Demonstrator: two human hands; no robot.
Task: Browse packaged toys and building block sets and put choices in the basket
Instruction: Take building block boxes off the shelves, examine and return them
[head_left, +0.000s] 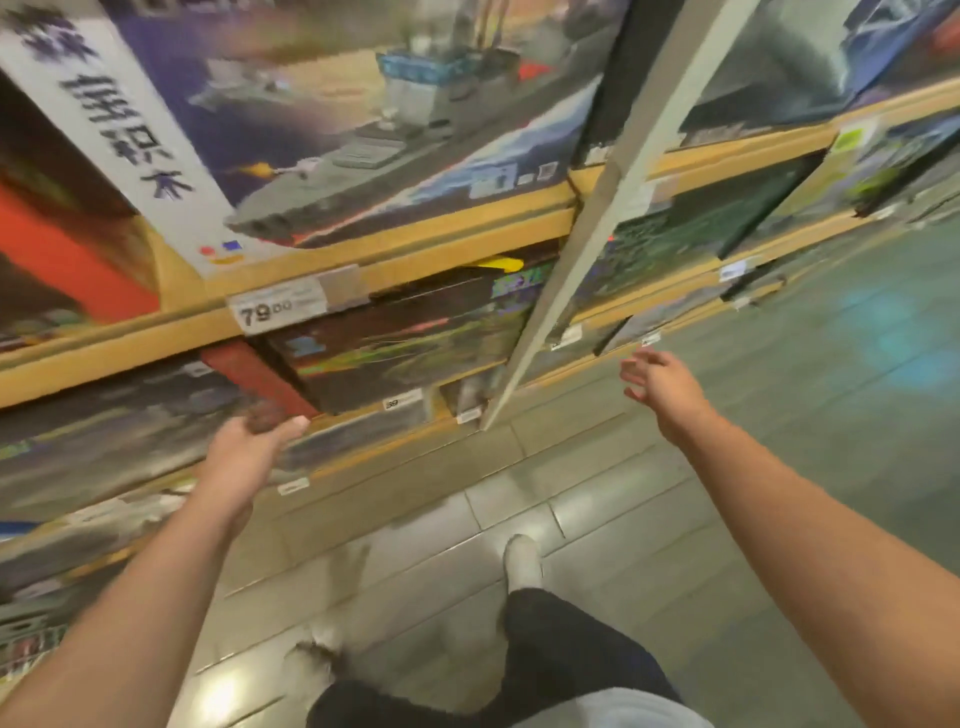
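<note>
Head view: we are striding over the tiled floor, no basket showing, nothing chosen yet. Our left hand, at ten o'clock, is touching the dark building-block box, grip unclear through blur; our right hand, at one o'clock, is spread loose and holding nothing. Beyond, the warship set is overhanging its shelf edge.

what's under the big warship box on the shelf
The warship box stands on a wooden shelf with a 79.00 price tag. Below it sits a dark boxed set, its top edge hidden by the shelf and its picture too blurred to read.
</note>
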